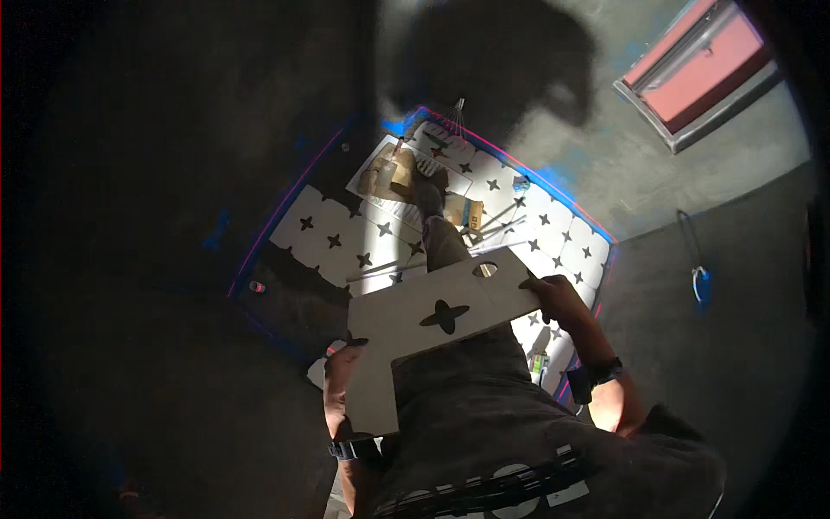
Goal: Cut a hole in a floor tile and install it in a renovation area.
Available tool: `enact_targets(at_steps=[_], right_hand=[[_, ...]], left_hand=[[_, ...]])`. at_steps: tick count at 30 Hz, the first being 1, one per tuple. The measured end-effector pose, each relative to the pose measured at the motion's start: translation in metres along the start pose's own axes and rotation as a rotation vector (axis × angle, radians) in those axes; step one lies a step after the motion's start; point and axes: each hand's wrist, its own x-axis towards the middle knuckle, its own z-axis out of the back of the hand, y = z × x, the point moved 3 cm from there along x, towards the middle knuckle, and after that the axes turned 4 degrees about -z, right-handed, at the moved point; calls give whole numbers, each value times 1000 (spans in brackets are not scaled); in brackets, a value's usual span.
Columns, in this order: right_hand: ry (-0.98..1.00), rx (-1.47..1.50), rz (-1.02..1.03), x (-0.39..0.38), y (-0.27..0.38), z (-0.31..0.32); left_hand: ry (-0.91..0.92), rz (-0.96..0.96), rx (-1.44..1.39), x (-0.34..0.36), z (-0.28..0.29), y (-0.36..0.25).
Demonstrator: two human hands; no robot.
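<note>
Dark shirt (484,398) nearest, then L-cut patterned tile (406,327) between and touching both, left hand (338,378) gripping its left edge, right hand (560,303) its far right end, long axis slanting left-to-right and slightly away, short leg pointing back bodyward on left-hand side.

Strong light is coming from behind the person (493,372), throwing a large soft-edged shadow (501,69) on the facing wall (666,186). The patterned floor tiles (575,268) are glaring in bright bands, while the held tile (389,320) is sitting in shade and the left wall (216,156) is perhaps hiding detail in deep gloom. Fisheye distortion is bending straight edges, and black vignetting is swallowing the corners.
</note>
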Motion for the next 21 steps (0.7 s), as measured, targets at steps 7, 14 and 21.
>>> enact_targets(at_steps=[7,14,21], right_hand=[[230,-254,11,247,154,-31],[432,-357,-155,450,365,-6],[621,-527,37,536,535,-2]], left_hand=[[-229,480,-620,173,18,2],[-507,356,-669,284,-34,-189],[-417,400,-388,244,-84,-231]])
